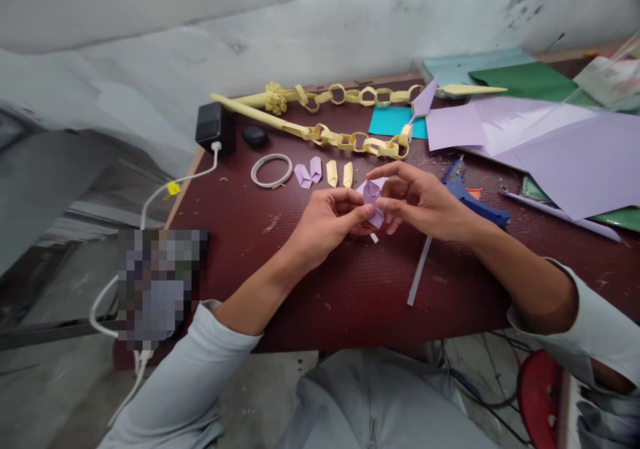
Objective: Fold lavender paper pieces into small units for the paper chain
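Note:
Both my hands meet over the middle of the dark red table (pixel 350 289). They pinch a small folded lilac paper piece (pixel 373 199) between them. My left hand (pixel 327 222) grips it from the left with thumb and fingers closed. From the right, my right hand (pixel 420 199) holds it with fingertips curled over its top. Just behind the hands lie two folded lilac petals (pixel 309 171) and two folded yellow petals (pixel 340 174).
A yellow paper chain (pixel 350 139) and rolled yellow cones lie at the back. Lilac sheets (pixel 545 142), green and teal paper lie to the right. A blue glue gun (pixel 473 199), a white strip (pixel 420 272), a white ring (pixel 271 170), a black charger (pixel 213 126) with white cable are also here.

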The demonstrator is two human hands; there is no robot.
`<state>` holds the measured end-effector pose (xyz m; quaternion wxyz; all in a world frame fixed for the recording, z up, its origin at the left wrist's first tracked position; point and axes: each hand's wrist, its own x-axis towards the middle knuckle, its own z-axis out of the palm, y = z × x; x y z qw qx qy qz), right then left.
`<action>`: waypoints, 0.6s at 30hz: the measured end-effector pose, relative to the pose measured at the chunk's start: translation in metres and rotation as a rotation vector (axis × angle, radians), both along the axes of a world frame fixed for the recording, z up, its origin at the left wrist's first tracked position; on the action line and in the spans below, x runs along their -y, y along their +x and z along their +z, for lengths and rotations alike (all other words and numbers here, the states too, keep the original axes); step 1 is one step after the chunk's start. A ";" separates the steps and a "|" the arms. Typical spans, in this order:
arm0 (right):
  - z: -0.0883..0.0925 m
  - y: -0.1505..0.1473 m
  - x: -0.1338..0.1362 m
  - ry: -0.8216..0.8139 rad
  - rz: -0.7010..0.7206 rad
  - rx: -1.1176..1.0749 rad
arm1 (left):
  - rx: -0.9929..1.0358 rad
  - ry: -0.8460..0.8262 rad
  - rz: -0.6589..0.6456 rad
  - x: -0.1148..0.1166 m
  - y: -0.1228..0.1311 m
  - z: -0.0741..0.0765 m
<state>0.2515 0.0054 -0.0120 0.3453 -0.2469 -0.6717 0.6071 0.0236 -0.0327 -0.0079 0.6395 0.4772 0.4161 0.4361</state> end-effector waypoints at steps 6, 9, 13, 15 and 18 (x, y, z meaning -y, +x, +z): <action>0.000 -0.001 0.000 -0.007 -0.043 0.000 | -0.022 -0.013 -0.014 0.000 0.001 -0.001; 0.000 -0.002 0.000 -0.009 -0.053 0.002 | -0.021 -0.010 -0.023 0.001 0.004 -0.001; 0.000 -0.003 0.000 -0.014 -0.070 -0.008 | -0.042 -0.005 -0.012 0.001 0.006 -0.001; -0.001 -0.003 0.000 -0.010 -0.078 -0.018 | -0.043 -0.005 -0.012 0.001 0.006 -0.002; -0.002 -0.004 -0.001 -0.008 -0.101 -0.031 | -0.026 -0.009 -0.016 0.001 0.005 -0.003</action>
